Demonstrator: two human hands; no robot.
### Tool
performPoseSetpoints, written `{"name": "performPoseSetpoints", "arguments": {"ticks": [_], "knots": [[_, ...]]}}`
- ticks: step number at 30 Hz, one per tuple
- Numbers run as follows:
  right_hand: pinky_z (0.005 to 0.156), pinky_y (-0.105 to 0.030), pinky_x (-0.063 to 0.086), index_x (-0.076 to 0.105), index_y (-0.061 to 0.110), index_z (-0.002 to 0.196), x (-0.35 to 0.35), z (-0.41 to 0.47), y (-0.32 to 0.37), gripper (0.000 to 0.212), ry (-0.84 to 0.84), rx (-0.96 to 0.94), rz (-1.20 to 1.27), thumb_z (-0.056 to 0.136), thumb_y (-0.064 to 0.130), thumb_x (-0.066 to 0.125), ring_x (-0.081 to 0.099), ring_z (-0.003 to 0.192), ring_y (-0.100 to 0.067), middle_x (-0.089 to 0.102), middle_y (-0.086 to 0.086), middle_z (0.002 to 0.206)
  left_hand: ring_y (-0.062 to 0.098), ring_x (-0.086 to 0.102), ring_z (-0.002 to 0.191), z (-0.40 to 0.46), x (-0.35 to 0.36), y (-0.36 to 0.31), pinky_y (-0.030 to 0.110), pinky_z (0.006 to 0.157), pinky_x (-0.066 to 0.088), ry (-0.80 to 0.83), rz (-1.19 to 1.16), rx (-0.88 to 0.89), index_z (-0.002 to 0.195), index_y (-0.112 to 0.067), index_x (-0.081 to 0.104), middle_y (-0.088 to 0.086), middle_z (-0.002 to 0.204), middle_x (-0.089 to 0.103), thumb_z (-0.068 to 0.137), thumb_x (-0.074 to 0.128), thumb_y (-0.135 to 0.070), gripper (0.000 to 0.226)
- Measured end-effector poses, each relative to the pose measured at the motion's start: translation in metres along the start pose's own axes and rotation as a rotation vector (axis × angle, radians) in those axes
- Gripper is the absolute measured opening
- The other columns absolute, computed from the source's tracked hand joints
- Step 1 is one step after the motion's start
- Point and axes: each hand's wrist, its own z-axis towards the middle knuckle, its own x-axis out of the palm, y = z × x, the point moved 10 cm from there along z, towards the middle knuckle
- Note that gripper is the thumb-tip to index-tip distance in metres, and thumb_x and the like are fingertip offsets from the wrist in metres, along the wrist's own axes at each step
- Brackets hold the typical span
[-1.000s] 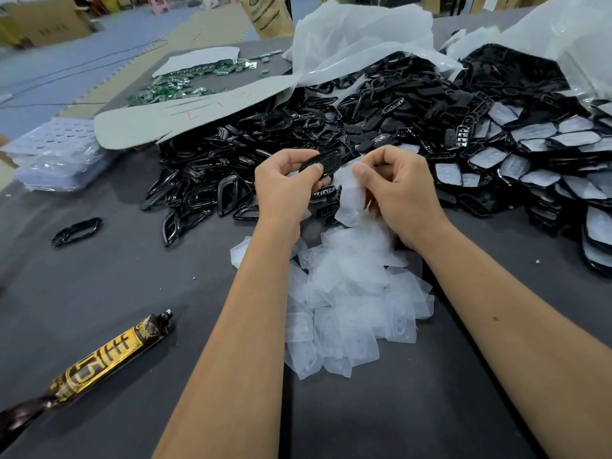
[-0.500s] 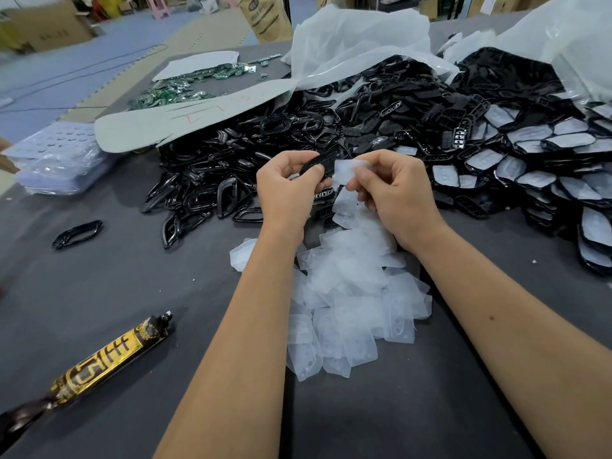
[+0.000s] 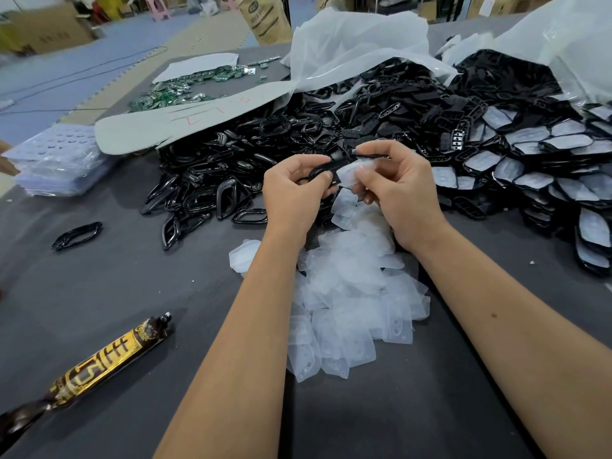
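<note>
1. The dark grey surface (image 3: 116,293) carries everything and fills most of the view.
2. A heap of black plastic frames (image 3: 364,111) spreads across its far half, spilling out from under a crumpled white bag (image 3: 357,44).
3. On the right, rows of black frames with pale inserts (image 3: 546,160) lie overlapping one another.
4. A pile of clear plastic pieces (image 3: 351,303) lies between the two forearms, reaching up under the hands.
5. At the far left sits a stack of clear trays (image 3: 56,160), with green circuit boards (image 3: 185,87) beyond it.
6. The left hand (image 3: 291,197) is curled, thumb and fingers pinching one black frame (image 3: 326,167), held above the near edge of the heap.
7. The right hand (image 3: 400,193) is curled too, its fingertips pinching a clear piece (image 3: 356,172) that touches the held frame.
8. A gold-and-brown wrapped stick (image 3: 99,366) lies slanted at the lower left.
9. One loose frame (image 3: 76,235) lies alone at the left, well apart from the heap.
</note>
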Motion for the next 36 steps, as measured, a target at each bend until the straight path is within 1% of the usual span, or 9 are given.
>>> {"name": "performPoseSetpoints", "arguments": {"ticks": [6, 13, 18, 21, 24, 27, 30, 33, 36], "knots": [[0.054, -0.022, 0.049, 0.074, 0.016, 0.099, -0.001, 0.001, 0.000, 0.017, -0.015, -0.017, -0.091, 0.088, 0.003, 0.078, 0.067, 0.064, -0.014, 0.072, -0.004, 0.077, 0.018, 0.073, 0.068, -0.001, -0.002, -0.001, 0.029, 0.072, 0.061, -0.010, 0.039, 0.026, 0.102, -0.005, 0.078, 0.016, 0.093, 0.077, 0.087, 0.072, 0.009, 0.022], [0.059, -0.029, 0.056, 0.075, 0.007, 0.098, -0.003, 0.001, 0.000, 0.009, -0.040, -0.001, -0.022, 0.090, 0.003, 0.077, 0.070, 0.069, -0.019, 0.074, -0.008, 0.078, 0.017, 0.071, 0.062, 0.000, -0.001, 0.002, 0.030, 0.068, 0.060, 0.000, 0.062, 0.028, 0.096, -0.008, 0.079, 0.014, 0.089, 0.077, 0.084, 0.075, 0.007, 0.020], [0.057, -0.028, 0.057, 0.074, 0.006, 0.092, -0.004, -0.002, 0.001, 0.008, -0.056, 0.006, -0.008, 0.091, -0.002, 0.075, 0.071, 0.065, -0.019, 0.074, -0.010, 0.075, 0.021, 0.073, 0.064, 0.002, 0.002, 0.005, 0.030, 0.069, 0.061, 0.027, 0.035, 0.018, 0.095, -0.010, 0.080, 0.012, 0.088, 0.078, 0.084, 0.077, 0.006, 0.019], [0.056, -0.028, 0.057, 0.073, 0.004, 0.091, -0.006, -0.003, 0.003, 0.008, -0.072, 0.012, 0.024, 0.090, -0.003, 0.074, 0.073, 0.064, -0.022, 0.074, -0.012, 0.074, 0.020, 0.075, 0.069, 0.003, 0.005, 0.009, 0.027, 0.069, 0.060, 0.041, 0.000, -0.018, 0.096, -0.010, 0.080, 0.014, 0.091, 0.078, 0.089, 0.069, 0.007, 0.021], [0.055, -0.028, 0.057, 0.072, 0.003, 0.091, -0.007, -0.003, 0.002, 0.005, -0.089, 0.018, 0.033, 0.091, -0.002, 0.073, 0.073, 0.063, -0.025, 0.074, -0.012, 0.074, 0.020, 0.075, 0.076, 0.002, 0.009, 0.012, 0.029, 0.072, 0.061, 0.055, -0.097, -0.084, 0.093, -0.009, 0.081, 0.017, 0.095, 0.076, 0.095, 0.055, 0.005, 0.030], [0.053, -0.029, 0.056, 0.074, 0.007, 0.088, -0.006, -0.003, 0.003, 0.005, -0.098, -0.001, -0.003, 0.093, 0.004, 0.074, 0.074, 0.063, -0.026, 0.075, -0.010, 0.073, 0.027, 0.073, 0.086, 0.000, 0.013, 0.011, 0.029, 0.070, 0.061, 0.071, -0.160, -0.111, 0.094, -0.006, 0.082, 0.026, 0.106, 0.073, 0.096, 0.048, 0.001, 0.035], [0.049, -0.028, 0.054, 0.076, 0.011, 0.085, -0.008, -0.003, 0.003, 0.007, -0.116, -0.021, -0.048, 0.091, 0.008, 0.077, 0.070, 0.056, -0.022, 0.073, -0.008, 0.068, 0.035, 0.071, 0.092, -0.002, 0.016, 0.009, 0.031, 0.070, 0.061, 0.093, -0.203, -0.121, 0.096, -0.002, 0.081, 0.025, 0.112, 0.072, 0.093, 0.051, -0.006, 0.031], [0.046, -0.027, 0.052, 0.077, 0.013, 0.082, -0.011, -0.003, 0.003, 0.008, -0.137, -0.027, -0.070, 0.090, 0.011, 0.079, 0.069, 0.052, -0.024, 0.072, -0.009, 0.066, 0.035, 0.072, 0.093, -0.004, 0.018, 0.009, 0.032, 0.071, 0.061, 0.101, -0.221, -0.132, 0.093, -0.003, 0.082, 0.024, 0.113, 0.073, 0.081, 0.056, -0.017, 0.032], [0.045, -0.026, 0.051, 0.076, 0.013, 0.083, -0.011, -0.003, 0.004, 0.007, -0.131, -0.033, -0.058, 0.089, 0.013, 0.080, 0.068, 0.050, -0.025, 0.073, -0.009, 0.067, 0.030, 0.075, 0.087, -0.004, 0.018, 0.008, 0.031, 0.071, 0.061, 0.112, -0.219, -0.129, 0.094, -0.002, 0.081, 0.021, 0.111, 0.074, 0.082, 0.056, -0.016, 0.032]]}}
